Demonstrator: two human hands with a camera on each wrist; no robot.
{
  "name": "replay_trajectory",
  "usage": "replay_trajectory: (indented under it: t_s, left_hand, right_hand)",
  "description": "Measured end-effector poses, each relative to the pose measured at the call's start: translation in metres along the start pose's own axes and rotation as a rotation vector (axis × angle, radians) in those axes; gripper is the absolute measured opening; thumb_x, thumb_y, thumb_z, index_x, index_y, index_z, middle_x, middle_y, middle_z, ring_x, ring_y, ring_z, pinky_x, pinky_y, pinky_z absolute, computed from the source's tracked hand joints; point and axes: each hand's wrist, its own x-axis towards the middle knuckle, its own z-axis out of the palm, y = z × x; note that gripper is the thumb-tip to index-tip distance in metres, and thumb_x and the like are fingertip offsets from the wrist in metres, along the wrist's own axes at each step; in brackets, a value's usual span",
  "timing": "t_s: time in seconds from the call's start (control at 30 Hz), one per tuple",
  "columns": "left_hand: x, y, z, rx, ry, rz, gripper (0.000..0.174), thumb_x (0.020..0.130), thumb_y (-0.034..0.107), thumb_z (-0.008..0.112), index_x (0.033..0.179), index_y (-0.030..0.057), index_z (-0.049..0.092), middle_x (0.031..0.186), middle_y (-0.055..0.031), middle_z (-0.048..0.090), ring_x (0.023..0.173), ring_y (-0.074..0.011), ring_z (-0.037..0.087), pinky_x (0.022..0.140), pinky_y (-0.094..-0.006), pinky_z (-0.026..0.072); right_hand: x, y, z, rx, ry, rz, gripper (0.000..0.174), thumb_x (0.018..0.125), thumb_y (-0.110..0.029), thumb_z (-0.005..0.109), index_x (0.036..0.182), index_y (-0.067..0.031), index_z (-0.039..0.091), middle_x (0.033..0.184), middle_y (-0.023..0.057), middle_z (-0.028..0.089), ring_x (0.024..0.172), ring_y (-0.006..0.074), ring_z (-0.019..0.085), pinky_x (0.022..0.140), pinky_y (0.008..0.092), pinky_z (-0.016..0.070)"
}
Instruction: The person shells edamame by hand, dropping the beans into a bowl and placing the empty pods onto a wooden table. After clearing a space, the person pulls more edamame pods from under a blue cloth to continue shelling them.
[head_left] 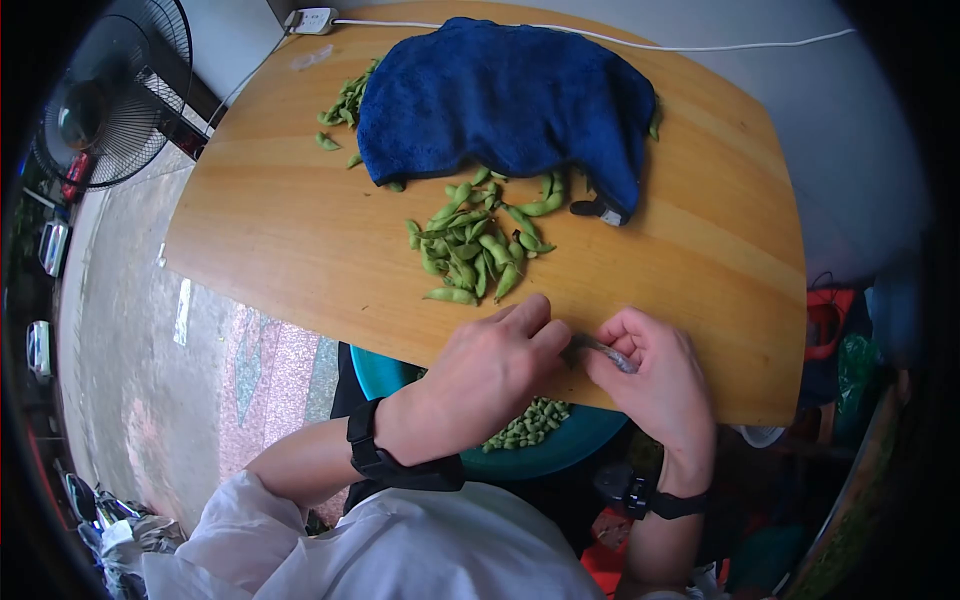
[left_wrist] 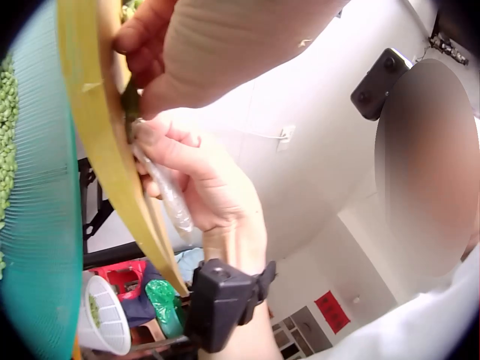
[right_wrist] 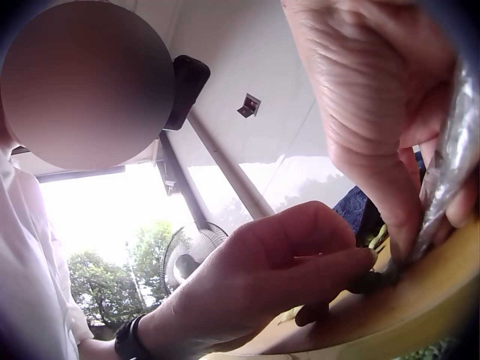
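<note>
Over the table's front edge, my right hand [head_left: 655,375] holds a slim thing wrapped in clear plastic [left_wrist: 171,196] between thumb and curled fingers. My left hand [head_left: 480,365] meets it there, its fingertips pinching a dark green, pod-like piece [left_wrist: 131,101] at the tip of the wrapped thing. The fingers partly hide that piece, and I cannot tell its exact kind. Just beyond the hands lies a loose pile of green soybean pods [head_left: 465,245]. Below the left hand, shelled green beans [head_left: 530,424] fill part of a teal basin [head_left: 575,445].
A blue towel [head_left: 505,95] covers the back of the wooden table [head_left: 270,215], with more pods [head_left: 345,100] poking out beside it. A white cable [head_left: 690,47] runs along the far edge from a power strip [head_left: 312,20]. A fan [head_left: 100,95] stands at left.
</note>
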Motion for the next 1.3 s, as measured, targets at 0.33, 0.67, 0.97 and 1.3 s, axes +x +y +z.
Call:
replay_trajectory:
  t_s: [0.33, 0.67, 0.97, 1.3]
  left_hand:
    - [-0.014, 0.005, 0.005, 0.049, 0.087, -0.028, 0.023, 0.084, 0.005, 0.074, 0.101, 0.003, 0.059, 0.094, -0.0125, 0.057, 0.079, -0.0363, 0.065, 0.066, -0.0445, 0.0549]
    - [-0.02, 0.004, -0.004, 0.087, 0.196, -0.008, 0.02, 0.087, 0.004, 0.074, 0.105, 0.0025, 0.065, 0.097, -0.0121, 0.06, 0.087, -0.032, 0.064, 0.073, -0.0415, 0.0552]
    - [-0.007, 0.008, 0.002, 0.229, 0.092, -0.076, 0.027, 0.082, -0.002, 0.067, 0.109, 0.0012, 0.066, 0.093, -0.0122, 0.062, 0.093, -0.033, 0.065, 0.074, -0.0426, 0.055]
    - [-0.013, -0.014, 0.003, 0.078, 0.236, 0.125, 0.038, 0.079, 0.002, 0.077, 0.114, 0.0029, 0.063, 0.109, -0.0119, 0.065, 0.098, -0.0324, 0.064, 0.082, -0.0403, 0.0559]
  right_hand:
    - [-0.009, -0.006, 0.016, -0.052, 0.094, -0.182, 0.023, 0.084, -0.017, 0.077, 0.094, 0.0028, 0.07, 0.088, 0.0195, 0.071, 0.078, 0.0361, 0.07, 0.072, 0.0405, 0.0544]
    - [-0.098, 0.067, -0.096, -0.311, 0.154, 0.222, 0.012, 0.082, -0.007, 0.077, 0.085, 0.0032, 0.071, 0.07, 0.0134, 0.069, 0.063, 0.0205, 0.067, 0.064, 0.0341, 0.0513]
    - [-0.086, 0.039, -0.057, -0.136, 0.288, -0.048, 0.025, 0.093, -0.01, 0.072, 0.115, 0.0009, 0.07, 0.096, 0.0174, 0.07, 0.083, 0.0273, 0.07, 0.076, 0.0347, 0.0533]
    - [-0.003, 0.005, 0.007, 0.137, 0.081, -0.135, 0.019, 0.092, -0.014, 0.076, 0.105, -0.0006, 0.074, 0.08, 0.0112, 0.073, 0.068, 0.0178, 0.068, 0.066, 0.0326, 0.054]
